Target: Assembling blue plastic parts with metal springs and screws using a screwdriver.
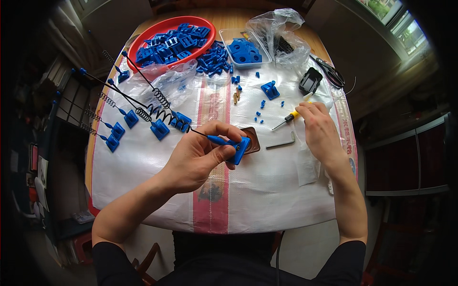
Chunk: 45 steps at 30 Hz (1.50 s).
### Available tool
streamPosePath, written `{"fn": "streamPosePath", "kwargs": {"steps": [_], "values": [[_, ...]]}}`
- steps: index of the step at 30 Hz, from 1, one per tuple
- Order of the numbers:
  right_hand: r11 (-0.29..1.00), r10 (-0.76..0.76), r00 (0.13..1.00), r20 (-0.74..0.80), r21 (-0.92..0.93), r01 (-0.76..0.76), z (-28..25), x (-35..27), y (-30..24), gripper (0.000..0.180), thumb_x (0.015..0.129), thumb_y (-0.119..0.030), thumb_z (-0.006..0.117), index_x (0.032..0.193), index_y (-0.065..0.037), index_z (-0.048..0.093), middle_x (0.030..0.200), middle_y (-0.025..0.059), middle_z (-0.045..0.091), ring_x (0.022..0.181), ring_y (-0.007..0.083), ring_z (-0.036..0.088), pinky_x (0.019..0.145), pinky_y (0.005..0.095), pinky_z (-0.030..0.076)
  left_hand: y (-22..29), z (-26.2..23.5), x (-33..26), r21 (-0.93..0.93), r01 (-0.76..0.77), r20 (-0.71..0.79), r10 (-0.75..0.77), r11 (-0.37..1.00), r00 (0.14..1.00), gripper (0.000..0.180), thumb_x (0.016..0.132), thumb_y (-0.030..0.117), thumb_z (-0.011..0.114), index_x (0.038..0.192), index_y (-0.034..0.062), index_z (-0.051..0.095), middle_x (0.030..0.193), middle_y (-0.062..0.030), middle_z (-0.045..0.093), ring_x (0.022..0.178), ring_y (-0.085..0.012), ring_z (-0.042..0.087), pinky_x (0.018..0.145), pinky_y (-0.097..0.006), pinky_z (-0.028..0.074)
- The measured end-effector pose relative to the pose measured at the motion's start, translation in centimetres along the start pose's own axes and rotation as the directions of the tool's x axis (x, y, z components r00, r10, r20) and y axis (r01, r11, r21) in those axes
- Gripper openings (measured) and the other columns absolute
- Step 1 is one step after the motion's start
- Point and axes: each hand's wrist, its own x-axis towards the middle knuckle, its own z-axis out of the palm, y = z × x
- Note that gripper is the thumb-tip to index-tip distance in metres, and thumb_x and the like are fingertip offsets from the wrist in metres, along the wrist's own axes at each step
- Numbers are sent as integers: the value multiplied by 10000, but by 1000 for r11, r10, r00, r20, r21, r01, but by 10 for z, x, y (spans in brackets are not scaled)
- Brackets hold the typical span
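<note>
So the whole table (pixel 267 200) is covered with a white woven plastic sheet with red stripes running near to far. At the far end there's a big red oval tray (pixel 143 38) loaded with blue plastic parts, and right of it a clear rectangular tub (pixel 228 34) with more blue pieces, plus a crumpled clear bag (pixel 281 28) beside that. A loose pile of small blue parts (pixel 214 59) sits between tray and tub.

On the left side there's a row of finished assemblies (pixel 119 128), blue blocks with coiled springs and thin black rods sticking out toward the far left.

Left hand (pixel 198 157) is clamped around a blue block (pixel 238 148) with a black rod attached, held just above a small brown pad (pixel 253 138) near the middle of the table. Right hand (pixel 322 128) is closed on the yellow handle of a small screwdriver (pixel 285 120), tip pointing left toward the block but well clear of it.

A hex key (pixel 281 143) lies between the hands. Farther off: a black plastic part (pixel 310 80), scissors (pixel 331 74), one blue bracket (pixel 270 89), a few brass pins (pixel 236 95) and scattered tiny blue bits (pixel 260 107).
</note>
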Motion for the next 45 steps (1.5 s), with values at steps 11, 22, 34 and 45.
{"fn": "streamPosePath", "kwargs": {"steps": [11, 22, 34, 45], "values": [[996, -14, 999, -33, 89, 17, -25, 8, -13, 182, 826, 21, 678, 1002, -25, 679, 989, 104, 649, 993, 289, 611, 876, 388, 506, -21, -17, 6, -1, -139, -122, 138, 990, 983, 184, 978, 106, 656, 1147, 33, 644, 1262, -130, 632, 916, -139, 640, 767, -295, 551], [420, 195, 979, 54, 898, -133, -29, -17, -45, 202, 883, -103, 788, 1021, -2, 681, 903, 87, 704, 841, 100, 682, 742, 244, 551, -26, -27, 4, 34, -226, -159, 229, 973, 960, 161, 1006, 73, 612, 1155, 13, 623, 1263, -130, 613, 897, -121, 650, 738, -266, 543], [448, 253, 966, -45, 891, -76, -16, -22, -61, 195, 885, -105, 792, 997, 1, 672, 878, 61, 694, 774, 89, 662, 694, 213, 538, -36, -24, 4, 73, -294, -173, 302, 953, 937, 170, 970, 73, 657, 1128, 31, 610, 1302, -203, 587, 886, -160, 671, 731, -289, 582], [495, 170, 981, -94, 869, -3, -14, -23, -62, 221, 879, -122, 801, 1001, 8, 671, 855, 63, 696, 739, 96, 666, 663, 219, 537, -37, -23, 4, 107, -297, -202, 313, 949, 928, 129, 969, 51, 649, 1095, 37, 623, 1312, -207, 578, 904, -166, 676, 744, -285, 601]]}}
